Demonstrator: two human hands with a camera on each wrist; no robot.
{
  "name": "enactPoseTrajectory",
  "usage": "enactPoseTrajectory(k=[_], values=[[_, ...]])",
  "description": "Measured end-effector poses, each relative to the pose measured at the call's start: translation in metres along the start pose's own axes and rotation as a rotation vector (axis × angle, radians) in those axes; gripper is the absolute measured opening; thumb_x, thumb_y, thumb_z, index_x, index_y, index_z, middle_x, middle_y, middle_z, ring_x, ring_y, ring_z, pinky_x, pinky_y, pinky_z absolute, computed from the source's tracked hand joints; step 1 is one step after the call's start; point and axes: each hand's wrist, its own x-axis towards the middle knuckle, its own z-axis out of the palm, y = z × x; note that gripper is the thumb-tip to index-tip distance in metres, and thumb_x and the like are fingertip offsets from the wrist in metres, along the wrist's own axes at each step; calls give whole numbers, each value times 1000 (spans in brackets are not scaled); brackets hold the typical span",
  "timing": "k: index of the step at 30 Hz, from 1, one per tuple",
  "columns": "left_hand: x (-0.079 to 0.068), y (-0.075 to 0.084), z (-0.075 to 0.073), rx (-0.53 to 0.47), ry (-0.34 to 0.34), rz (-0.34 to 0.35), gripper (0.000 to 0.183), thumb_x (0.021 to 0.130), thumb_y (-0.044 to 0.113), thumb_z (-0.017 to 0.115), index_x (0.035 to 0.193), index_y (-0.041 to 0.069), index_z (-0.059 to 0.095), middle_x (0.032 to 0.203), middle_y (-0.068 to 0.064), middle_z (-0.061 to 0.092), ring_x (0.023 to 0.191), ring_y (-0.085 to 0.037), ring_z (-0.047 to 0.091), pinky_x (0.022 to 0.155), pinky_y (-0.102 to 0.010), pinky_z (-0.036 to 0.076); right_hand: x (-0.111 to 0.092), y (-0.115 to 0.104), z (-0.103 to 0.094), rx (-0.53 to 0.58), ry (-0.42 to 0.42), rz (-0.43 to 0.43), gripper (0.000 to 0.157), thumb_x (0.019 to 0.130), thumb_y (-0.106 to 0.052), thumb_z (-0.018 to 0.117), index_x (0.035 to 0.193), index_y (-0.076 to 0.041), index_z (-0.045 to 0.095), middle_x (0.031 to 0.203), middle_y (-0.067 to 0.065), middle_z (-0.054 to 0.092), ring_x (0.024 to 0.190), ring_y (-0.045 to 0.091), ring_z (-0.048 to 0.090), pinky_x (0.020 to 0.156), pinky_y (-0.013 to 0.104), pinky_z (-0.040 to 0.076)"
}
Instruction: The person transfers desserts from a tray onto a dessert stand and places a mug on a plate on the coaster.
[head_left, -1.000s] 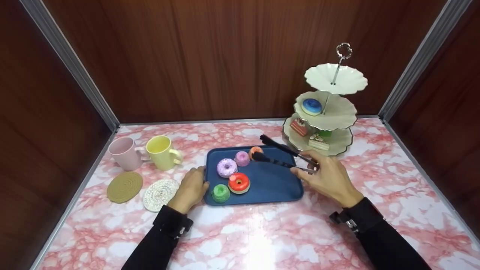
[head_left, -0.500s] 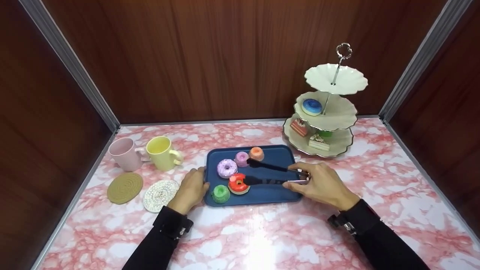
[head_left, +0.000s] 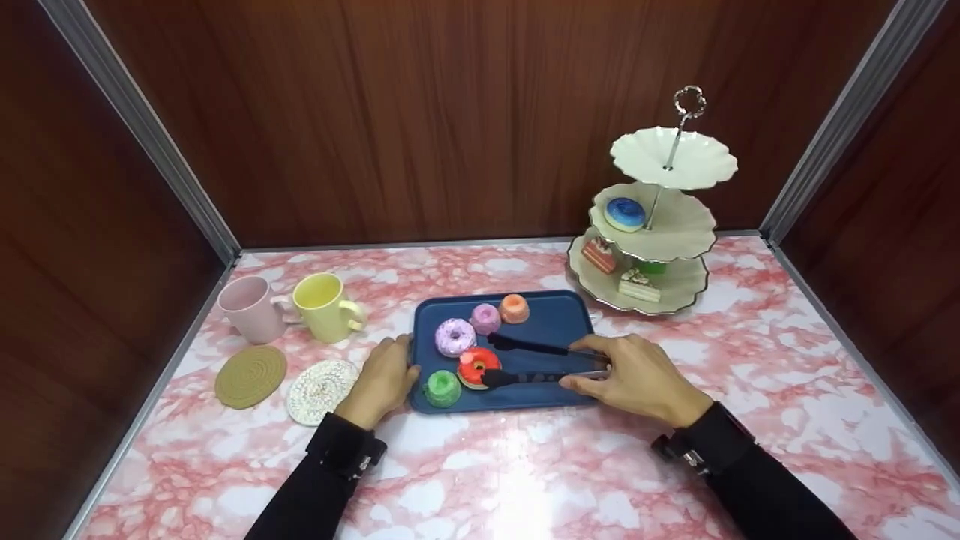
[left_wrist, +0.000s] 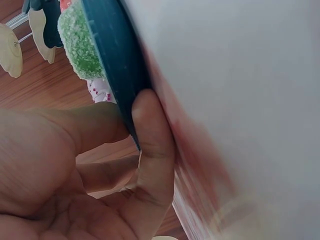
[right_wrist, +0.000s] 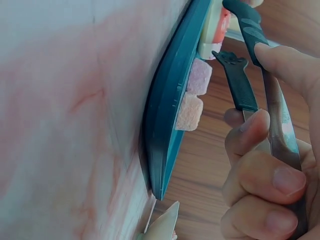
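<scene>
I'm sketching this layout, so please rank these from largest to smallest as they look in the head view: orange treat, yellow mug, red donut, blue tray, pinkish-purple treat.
1. Blue tray
2. Yellow mug
3. Red donut
4. Orange treat and pinkish-purple treat: they look alike, so unranked.

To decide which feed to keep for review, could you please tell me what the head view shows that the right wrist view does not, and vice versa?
Only the head view: the blue doughnut on the stand's middle tier, the green cake, and the olive coaster.

Only the right wrist view: the fingernails of the right hand, seen clearly.

Both: that hand holding the tongs, the tray, the red doughnut, and the orange cake.
</scene>
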Motion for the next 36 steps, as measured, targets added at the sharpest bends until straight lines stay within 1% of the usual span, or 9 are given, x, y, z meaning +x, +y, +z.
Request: enactPoseTrajectory(k=[3, 9, 10, 14, 17, 19, 24, 32, 36], values=[[0, 0, 0, -1, -3, 0, 52, 83, 13, 65, 130, 1, 48, 112, -19, 57, 107, -33, 55, 96, -43, 44, -1, -1, 1, -3, -14, 11, 53, 65, -75, 60, 108, -44, 59, 56, -13, 44, 51, 4, 41, 47, 25, 31], [-1, 1, 1, -7, -6, -12, 51, 83, 13, 65, 130, 2, 48, 113, -19, 56, 107, -34, 55, 97, -43, 44, -1, -4, 4, -4, -33, 17, 57, 65, -75, 60, 110, -39, 62, 75, -15, 61, 63, 2, 49, 54, 25, 36], [-1, 1, 1, -7, -8, -14, 51, 83, 14, 64, 131, 2, 48, 113, -19, 56, 107, -33, 55, 97, -43, 44, -1, -4, 5, -4, -34, 16, 58, 65, -75, 60, 110, -37, 62, 78, -15, 62, 64, 2, 50, 55, 24, 37], [-1, 1, 1, -12, -18, -23, 52, 84, 14, 64, 132, 3, 47, 113, -18, 56, 108, -33, 54, 97, -43, 44, -1, -4, 6, -3, -35, 7, 57, 67, -73, 60, 108, -35, 65, 76, -14, 63, 65, 2, 51, 53, 25, 36], [0, 1, 1, -19, -23, -25, 52, 84, 14, 64, 132, 3, 47, 113, -18, 56, 108, -32, 54, 97, -44, 43, -1, -4, 6, 7, -28, -10, 54, 68, -71, 61, 106, -34, 68, 81, -13, 67, 69, 0, 56, 54, 25, 39], [0, 1, 1, -27, -29, -30, 52, 84, 14, 63, 133, 4, 47, 114, -18, 56, 109, -32, 54, 98, -43, 43, -1, -4, 6, 17, -21, -20, 53, 68, -71, 62, 104, -33, 69, 89, -12, 70, 74, 0, 60, 57, 26, 43], [1, 0, 1, -44, -36, -43, 52, 84, 12, 63, 133, 5, 47, 113, -17, 56, 108, -32, 54, 98, -44, 44, -2, -4, 6, 37, 7, -52, 45, 69, -67, 64, 98, -34, 71, 85, -14, 70, 75, 0, 63, 58, 26, 47], [-1, 1, 0, -15, -21, -21, 51, 83, 13, 64, 131, 3, 48, 114, -18, 56, 109, -33, 54, 97, -43, 43, -2, 0, 8, 67, 34, -137, 33, 73, -61, 65, 90, -34, 71, 77, -20, 67, 64, -4, 58, 53, 23, 44], [-1, 1, 0, -19, -28, -33, 51, 84, 13, 64, 131, 4, 48, 113, -18, 56, 108, -32, 54, 97, -43, 44, -2, 1, 8, 56, 40, -154, 29, 73, -61, 65, 87, -36, 71, 75, -24, 65, 63, -6, 57, 52, 21, 42]])
